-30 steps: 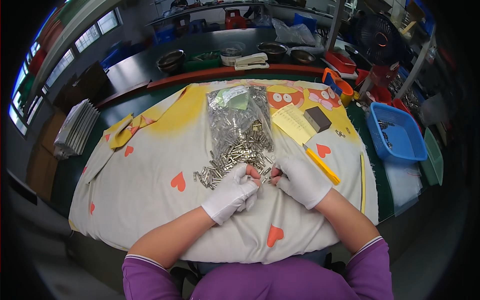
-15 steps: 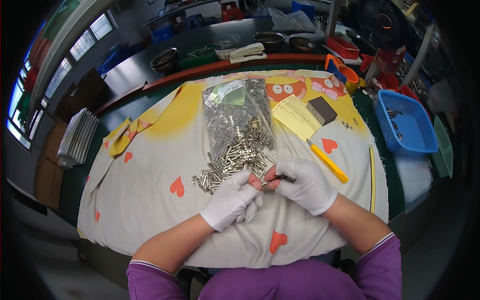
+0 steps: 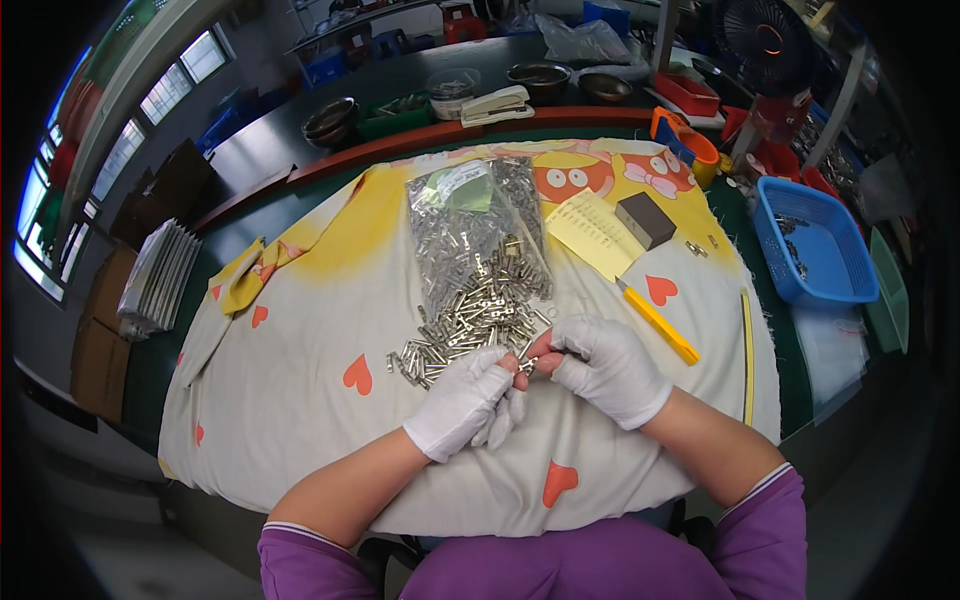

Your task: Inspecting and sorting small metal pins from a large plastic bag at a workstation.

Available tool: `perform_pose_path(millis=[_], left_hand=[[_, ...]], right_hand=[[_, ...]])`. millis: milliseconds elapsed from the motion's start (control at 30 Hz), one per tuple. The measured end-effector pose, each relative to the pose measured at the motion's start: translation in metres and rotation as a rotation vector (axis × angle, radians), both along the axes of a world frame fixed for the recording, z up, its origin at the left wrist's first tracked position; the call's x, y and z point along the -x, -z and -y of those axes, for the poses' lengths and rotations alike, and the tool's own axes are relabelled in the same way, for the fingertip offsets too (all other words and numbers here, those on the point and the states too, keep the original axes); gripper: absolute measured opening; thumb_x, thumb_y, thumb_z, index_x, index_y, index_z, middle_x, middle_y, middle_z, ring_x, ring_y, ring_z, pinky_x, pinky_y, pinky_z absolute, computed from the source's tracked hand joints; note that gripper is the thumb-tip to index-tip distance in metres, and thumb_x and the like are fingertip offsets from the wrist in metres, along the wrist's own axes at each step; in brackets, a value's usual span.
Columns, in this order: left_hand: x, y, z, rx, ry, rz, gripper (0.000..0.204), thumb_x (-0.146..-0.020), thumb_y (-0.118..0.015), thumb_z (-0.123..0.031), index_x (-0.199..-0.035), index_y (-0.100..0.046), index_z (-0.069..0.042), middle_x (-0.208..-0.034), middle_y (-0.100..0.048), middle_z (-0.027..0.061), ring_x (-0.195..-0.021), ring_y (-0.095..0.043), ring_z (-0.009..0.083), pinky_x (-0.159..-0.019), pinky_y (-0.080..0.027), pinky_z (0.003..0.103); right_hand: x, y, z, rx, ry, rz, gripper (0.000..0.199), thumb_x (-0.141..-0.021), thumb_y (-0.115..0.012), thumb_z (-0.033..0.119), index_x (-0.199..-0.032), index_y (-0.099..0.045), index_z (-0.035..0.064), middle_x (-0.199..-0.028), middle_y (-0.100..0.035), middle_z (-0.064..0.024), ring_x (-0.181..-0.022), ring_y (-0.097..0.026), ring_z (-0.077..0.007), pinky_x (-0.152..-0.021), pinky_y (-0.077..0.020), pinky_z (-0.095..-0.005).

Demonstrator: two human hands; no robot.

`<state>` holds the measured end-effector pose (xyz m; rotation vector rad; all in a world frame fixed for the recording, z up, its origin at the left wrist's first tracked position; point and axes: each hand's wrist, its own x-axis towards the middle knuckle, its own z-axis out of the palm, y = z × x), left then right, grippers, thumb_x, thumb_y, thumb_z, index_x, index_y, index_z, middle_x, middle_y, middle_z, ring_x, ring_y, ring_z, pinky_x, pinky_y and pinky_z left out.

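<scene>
My left hand (image 3: 464,402) and my right hand (image 3: 614,374) wear white gloves with bare fingertips and meet over the cloth. Their fingertips pinch a small silvery metal fitting (image 3: 528,364) between them, one hand on each side; its finer shape is too small to make out. Just beyond the fingers lies a loose heap of similar shiny metal fittings (image 3: 478,322). It spills from the mouth of a clear plastic bag (image 3: 438,255) packed with more of them.
A patterned cloth (image 3: 290,400) covers the bench. To the right lie a yellow cutter knife (image 3: 660,325), a yellow paper slip (image 3: 590,232), a dark block (image 3: 645,220) and a blue basket (image 3: 825,290) with some metal pieces. White packets (image 3: 160,275) stack at left; a fan (image 3: 765,45) stands behind.
The fingertips have shifted slightly, and the small metal fitting between them shows more clearly. The whole view has moved a little; the heap and the bag look the same.
</scene>
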<state>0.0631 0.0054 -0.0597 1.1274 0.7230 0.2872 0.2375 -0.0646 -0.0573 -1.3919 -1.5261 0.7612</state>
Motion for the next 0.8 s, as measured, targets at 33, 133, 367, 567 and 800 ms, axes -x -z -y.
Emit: perform_pose_path(millis=[33, 133, 367, 567, 800], left_hand=[[0.0003, -0.0003, -0.0002, 0.004, 0.003, 0.004, 0.028, -0.094, -0.04, -0.03, -0.081, -0.049, -0.006, -0.058, -0.054, 0.0046, -0.034, -0.045, 0.0097, -0.028, -0.027, 0.021], [0.0008, -0.0002, -0.0004, 0.017, -0.001, 0.01, 0.029, -0.094, -0.04, -0.029, -0.08, -0.049, -0.006, -0.057, -0.055, 0.0052, -0.033, -0.045, 0.01, -0.029, -0.027, 0.021], [0.0014, 0.0026, -0.0014, -0.015, 0.01, 0.045, 0.031, -0.094, -0.039, -0.03, -0.079, -0.049, -0.005, -0.058, -0.055, 0.0075, -0.033, -0.045, 0.0112, -0.028, -0.027, 0.022], [0.0023, 0.0024, -0.0007, 0.01, 0.003, 0.033, 0.032, -0.094, -0.038, -0.032, -0.081, -0.048, -0.005, -0.058, -0.056, 0.008, -0.033, -0.045, 0.0114, -0.028, -0.027, 0.022], [0.0007, -0.0002, -0.0015, 0.009, 0.029, 0.061, 0.025, -0.093, -0.041, -0.029, -0.084, -0.047, -0.006, -0.064, -0.057, 0.0073, -0.035, -0.046, 0.0108, -0.028, -0.027, 0.021]], right_hand=[[0.0005, 0.0003, -0.0002, 0.017, -0.002, -0.041, 0.013, -0.077, -0.065, 0.009, -0.087, -0.061, 0.0038, -0.078, -0.061, -0.011, -0.072, -0.06, -0.023, -0.065, -0.0467, -0.0291], [-0.0003, 0.0002, 0.0002, -0.002, -0.003, -0.013, 0.013, -0.077, -0.065, 0.009, -0.088, -0.061, 0.0036, -0.078, -0.062, -0.011, -0.073, -0.06, -0.0226, -0.065, -0.0469, -0.0287], [-0.0001, -0.0001, -0.0011, -0.067, -0.018, -0.001, 0.012, -0.077, -0.064, 0.008, -0.087, -0.061, 0.0031, -0.078, -0.061, -0.0104, -0.073, -0.06, -0.0219, -0.065, -0.0467, -0.0287], [0.0006, -0.005, -0.0004, -0.078, -0.015, 0.065, 0.009, -0.078, -0.063, 0.007, -0.085, -0.06, 0.0014, -0.074, -0.059, -0.0104, -0.066, -0.057, -0.0189, -0.061, -0.0446, -0.028], [0.0031, -0.0051, 0.0002, -0.06, -0.027, 0.058, 0.009, -0.078, -0.063, 0.009, -0.082, -0.06, 0.0025, -0.072, -0.057, -0.0109, -0.065, -0.056, -0.0208, -0.06, -0.0444, -0.0287]])
